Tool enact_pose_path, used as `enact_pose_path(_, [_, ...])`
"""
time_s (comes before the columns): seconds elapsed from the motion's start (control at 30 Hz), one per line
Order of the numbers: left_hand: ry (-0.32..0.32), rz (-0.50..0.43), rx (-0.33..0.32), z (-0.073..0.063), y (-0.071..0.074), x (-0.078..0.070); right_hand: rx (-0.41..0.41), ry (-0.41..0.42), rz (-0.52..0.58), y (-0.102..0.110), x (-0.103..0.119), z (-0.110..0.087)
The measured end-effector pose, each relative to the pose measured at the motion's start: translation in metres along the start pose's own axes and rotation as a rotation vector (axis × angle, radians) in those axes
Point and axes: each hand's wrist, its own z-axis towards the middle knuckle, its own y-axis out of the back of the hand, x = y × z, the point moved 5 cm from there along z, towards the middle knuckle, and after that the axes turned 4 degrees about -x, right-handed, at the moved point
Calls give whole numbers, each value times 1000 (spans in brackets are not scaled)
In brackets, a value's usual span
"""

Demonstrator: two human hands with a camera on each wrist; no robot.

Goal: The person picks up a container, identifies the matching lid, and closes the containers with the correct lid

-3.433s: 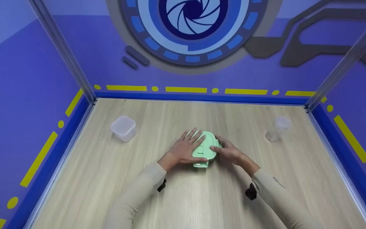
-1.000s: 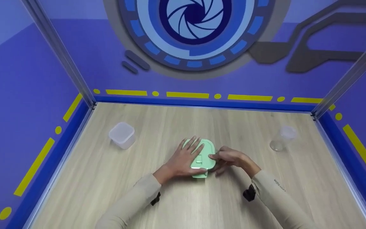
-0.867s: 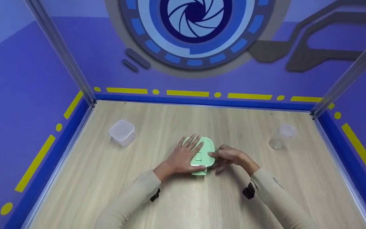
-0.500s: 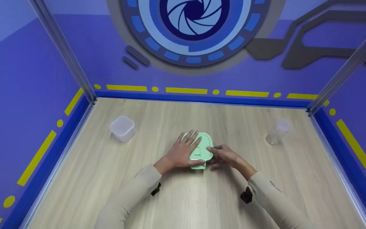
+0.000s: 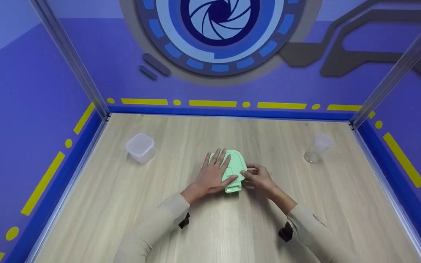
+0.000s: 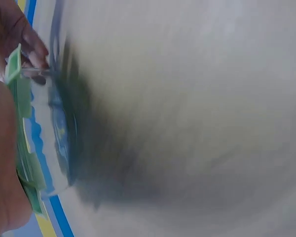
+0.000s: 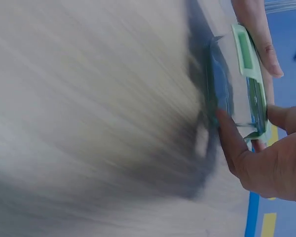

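Note:
A glass food container with a mint-green lid (image 5: 237,161) stands mid-table. Its clear glass body (image 6: 47,128) shows under the lid in the left wrist view. A latch flap (image 5: 233,188) juts out from the lid's near side. My left hand (image 5: 212,176) lies flat on the lid's left part, fingers spread, thumb towards the near edge. On the right side, my right hand (image 5: 263,179) grips the container. In the right wrist view its thumb (image 7: 281,117) rests at the lid's edge, while a finger (image 7: 231,140) reaches along the glass. The lid's far left side is hidden.
A frosted square plastic tub (image 5: 141,148) stands at the back left of the wooden table (image 5: 196,233). Towards the back right is a clear cylindrical cup or jar (image 5: 318,148). Blue panels (image 5: 24,120) enclose the table's back and sides.
The container has turned slightly, its near flap shifting right. My right fingers have shifted along its right side from a lower, more curled pose. My left hand stays on the lid, turning slightly.

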Motion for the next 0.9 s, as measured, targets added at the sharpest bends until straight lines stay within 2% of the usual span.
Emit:
enact_pose_path(0.1, [49, -18, -27, -3, -1, -5, 0, 29, -49, 1, 3, 1])
enact_pose_path(0.17, [78, -29, -39, -6, -3, -8, 31, 45, -84, 0, 4, 3])
enact_pose_path(0.27, [90, -30, -24, -10, -3, -10, 60, 46, -110, 0, 4, 5])
enact_pose_path(0.37, [48, -31, 13, -11, 1, -12, 88, 39, -143, 2, 7, 10])
enact_pose_path(0.57, [-115, -40, 114, -6, 5, -7, 177, 38, -186, 11, 14, 18])
enact_pose_path(0.73, [-208, 34, 66, -1, 4, 5, 182, 79, -184, 12, 16, 20])
enact_pose_path(0.9, [-214, 43, 36, -2, 2, 10, 57, 18, -137, 8, 9, 16])
